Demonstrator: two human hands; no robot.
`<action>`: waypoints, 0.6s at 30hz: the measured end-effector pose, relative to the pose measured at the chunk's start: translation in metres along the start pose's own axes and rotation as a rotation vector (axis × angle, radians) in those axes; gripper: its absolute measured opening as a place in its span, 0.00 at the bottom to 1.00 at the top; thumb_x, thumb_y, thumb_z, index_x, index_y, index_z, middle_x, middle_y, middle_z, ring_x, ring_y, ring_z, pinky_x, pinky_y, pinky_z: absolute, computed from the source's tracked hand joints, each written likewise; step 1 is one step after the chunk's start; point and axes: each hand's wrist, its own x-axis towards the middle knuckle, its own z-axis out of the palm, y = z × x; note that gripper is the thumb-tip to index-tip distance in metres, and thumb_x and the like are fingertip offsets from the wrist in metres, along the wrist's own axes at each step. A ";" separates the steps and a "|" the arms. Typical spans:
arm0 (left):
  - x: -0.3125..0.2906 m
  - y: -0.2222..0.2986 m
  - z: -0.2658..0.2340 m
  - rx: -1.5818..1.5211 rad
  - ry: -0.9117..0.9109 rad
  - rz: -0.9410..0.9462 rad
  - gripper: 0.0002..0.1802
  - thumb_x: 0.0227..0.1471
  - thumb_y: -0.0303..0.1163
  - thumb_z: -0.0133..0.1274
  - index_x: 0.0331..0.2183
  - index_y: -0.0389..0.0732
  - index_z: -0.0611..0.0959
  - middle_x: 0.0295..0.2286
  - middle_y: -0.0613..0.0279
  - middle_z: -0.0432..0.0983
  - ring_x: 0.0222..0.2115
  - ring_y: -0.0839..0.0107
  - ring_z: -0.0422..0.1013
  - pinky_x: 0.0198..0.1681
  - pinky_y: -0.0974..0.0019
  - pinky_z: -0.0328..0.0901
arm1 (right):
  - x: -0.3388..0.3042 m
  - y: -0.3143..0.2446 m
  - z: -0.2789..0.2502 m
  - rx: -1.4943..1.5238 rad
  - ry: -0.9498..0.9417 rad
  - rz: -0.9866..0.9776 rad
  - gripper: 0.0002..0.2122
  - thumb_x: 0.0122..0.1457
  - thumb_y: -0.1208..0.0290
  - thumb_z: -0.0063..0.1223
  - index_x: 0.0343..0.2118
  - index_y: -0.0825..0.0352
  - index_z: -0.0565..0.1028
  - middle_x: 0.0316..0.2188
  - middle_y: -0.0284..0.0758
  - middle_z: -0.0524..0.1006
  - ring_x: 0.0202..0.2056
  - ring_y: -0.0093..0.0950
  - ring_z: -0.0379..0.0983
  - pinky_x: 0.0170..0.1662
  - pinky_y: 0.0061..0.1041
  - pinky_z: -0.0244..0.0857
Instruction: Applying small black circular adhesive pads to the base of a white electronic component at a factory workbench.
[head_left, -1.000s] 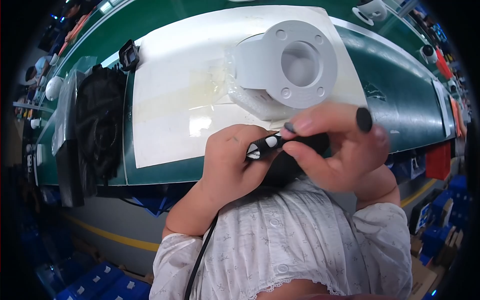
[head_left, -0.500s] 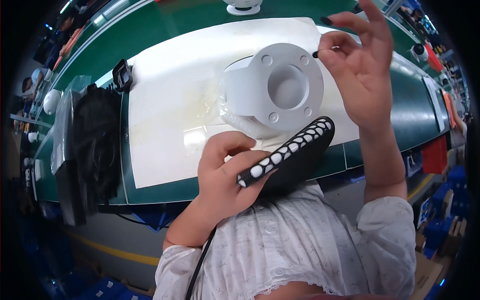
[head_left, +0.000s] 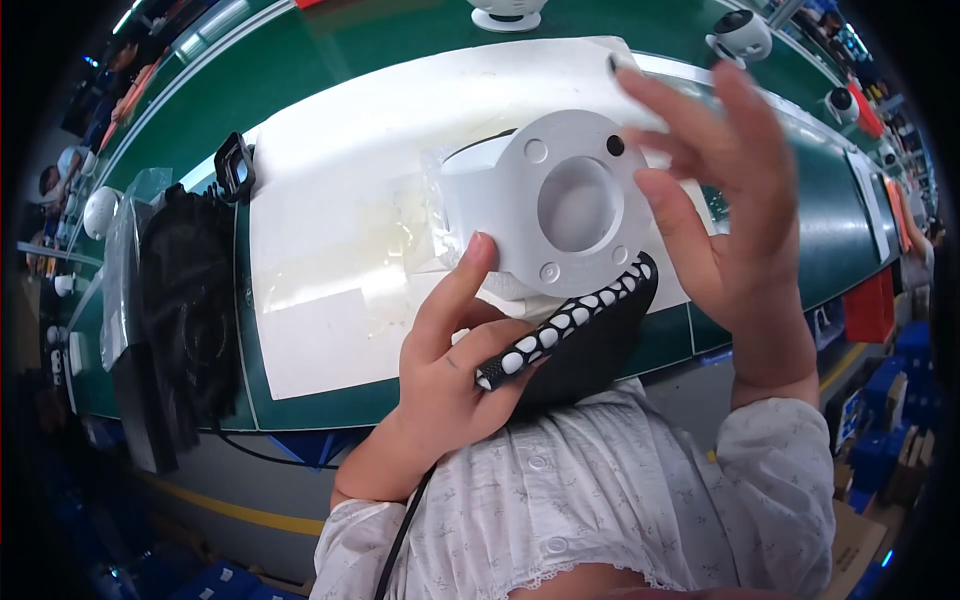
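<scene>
A white camera-like housing [head_left: 490, 190] lies with its round ring-shaped base turned up. Three of the base's small round recesses are bare. A black round pad [head_left: 615, 146] sits in the upper right one. My left hand [head_left: 455, 370] grips a bent black sheet [head_left: 600, 350] with white round spots along its folded edge, and its index finger rests against the housing. My right hand [head_left: 725, 190] is at the base's right side, fingers spread and slightly blurred. A small black pad [head_left: 613, 63] appears stuck to one of its fingertips.
A white sheet [head_left: 320, 230] covers part of the green table [head_left: 390, 50]. At left lie a black bag [head_left: 190, 300], clear plastic and a black frame-like part [head_left: 234, 167]. White devices [head_left: 740, 37] stand along the far side. A red bin [head_left: 868, 305] is at right.
A black pad now sits in the upper right recess. My right fingers have spread away from their pinch. My left index finger has stretched onto the housing, which has shifted slightly nearer.
</scene>
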 end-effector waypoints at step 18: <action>0.007 -0.004 0.000 -0.014 0.017 -0.036 0.09 0.29 0.18 0.55 0.19 0.33 0.72 0.48 0.36 0.54 0.22 0.70 0.70 0.36 0.69 0.63 | 0.035 -0.039 0.004 -0.191 -0.408 0.346 0.16 0.46 0.78 0.50 0.40 0.62 0.68 0.34 0.37 0.72 0.44 0.28 0.66 0.55 0.36 0.37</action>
